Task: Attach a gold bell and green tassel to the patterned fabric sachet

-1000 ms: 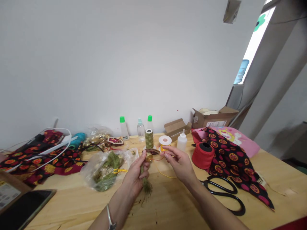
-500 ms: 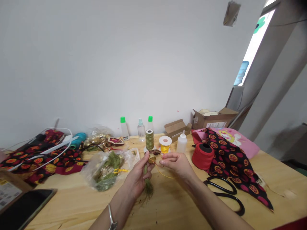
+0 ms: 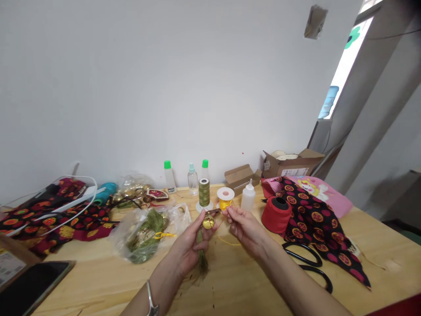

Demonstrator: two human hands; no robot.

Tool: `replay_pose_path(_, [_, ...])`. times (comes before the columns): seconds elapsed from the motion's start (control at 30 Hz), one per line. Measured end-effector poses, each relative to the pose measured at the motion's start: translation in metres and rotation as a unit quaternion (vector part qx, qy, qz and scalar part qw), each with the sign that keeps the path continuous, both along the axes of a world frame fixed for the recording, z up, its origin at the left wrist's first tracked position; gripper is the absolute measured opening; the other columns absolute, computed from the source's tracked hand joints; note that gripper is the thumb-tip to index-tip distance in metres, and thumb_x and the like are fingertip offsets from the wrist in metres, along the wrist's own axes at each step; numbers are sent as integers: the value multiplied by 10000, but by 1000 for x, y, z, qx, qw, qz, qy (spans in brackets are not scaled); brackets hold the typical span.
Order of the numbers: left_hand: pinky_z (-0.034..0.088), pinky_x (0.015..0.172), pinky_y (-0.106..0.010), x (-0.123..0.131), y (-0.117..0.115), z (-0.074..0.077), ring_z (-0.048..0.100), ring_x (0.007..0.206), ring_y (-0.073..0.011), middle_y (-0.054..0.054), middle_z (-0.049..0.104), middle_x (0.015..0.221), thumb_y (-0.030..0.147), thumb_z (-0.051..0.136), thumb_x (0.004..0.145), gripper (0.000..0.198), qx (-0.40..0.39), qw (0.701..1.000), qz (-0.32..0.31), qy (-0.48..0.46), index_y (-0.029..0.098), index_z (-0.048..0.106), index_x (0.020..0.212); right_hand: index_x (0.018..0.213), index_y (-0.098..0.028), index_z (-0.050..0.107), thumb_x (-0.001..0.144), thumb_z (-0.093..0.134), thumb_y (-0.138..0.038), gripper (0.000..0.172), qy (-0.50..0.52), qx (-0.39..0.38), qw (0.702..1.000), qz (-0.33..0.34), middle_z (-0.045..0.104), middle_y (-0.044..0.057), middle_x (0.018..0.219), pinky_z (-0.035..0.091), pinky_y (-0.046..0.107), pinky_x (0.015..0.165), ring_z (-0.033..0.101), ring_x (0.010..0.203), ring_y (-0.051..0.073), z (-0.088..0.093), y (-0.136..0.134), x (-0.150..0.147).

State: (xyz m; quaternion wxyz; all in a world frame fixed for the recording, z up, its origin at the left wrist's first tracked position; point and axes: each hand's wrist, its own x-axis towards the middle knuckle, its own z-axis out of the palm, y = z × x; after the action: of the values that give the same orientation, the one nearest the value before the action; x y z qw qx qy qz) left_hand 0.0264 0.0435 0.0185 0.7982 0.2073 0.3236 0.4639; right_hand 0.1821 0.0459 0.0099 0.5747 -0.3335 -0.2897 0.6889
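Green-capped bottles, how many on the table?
2. The left green-capped bottle stands left of the clear bottle; the right green-capped bottle stands right of it, partly hidden by the olive thread spool. More could be hidden.

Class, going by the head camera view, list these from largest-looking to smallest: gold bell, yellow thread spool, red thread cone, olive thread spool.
1. Red thread cone
2. Olive thread spool and yellow thread spool: too alike to rank
3. Gold bell

Bare left hand (image 3: pixel 190 239), bare right hand (image 3: pixel 248 228), slim silver-coloured bangle (image 3: pixel 150 293) on left wrist
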Motion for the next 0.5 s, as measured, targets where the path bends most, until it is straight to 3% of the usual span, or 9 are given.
replay_pose_path(0.23, [187,259,-71,-2,1,-7,602,591,-87,-33,608,739,307,631,722,248,66,997,-10,48,149,583,906,743,-155,664,477,785,-139,292,42,-11,997,-58,681,5,701,340,89,399,522,508,24,7,2,4])
replay_pose_path(0.37, [182,267,-69,-2,1,-7,563,530,-60,-40,608,725,308,612,741,227,75,995,-24,53,140,575,888,710,-151,665,426,801,-135,315,26,-37,994,-101,659,-19,607,267,93,337,482,447,16,10,2,8])
replay_pose_path(0.5, [186,271,-70,-2,1,-5,542,495,-50,-22,587,673,312,606,745,235,76,995,-33,58,136,572,897,689,-148,665,416,805,-127,308,15,-32,994,-102,640,-30,580,237,98,329,451,433,8,6,3,12])
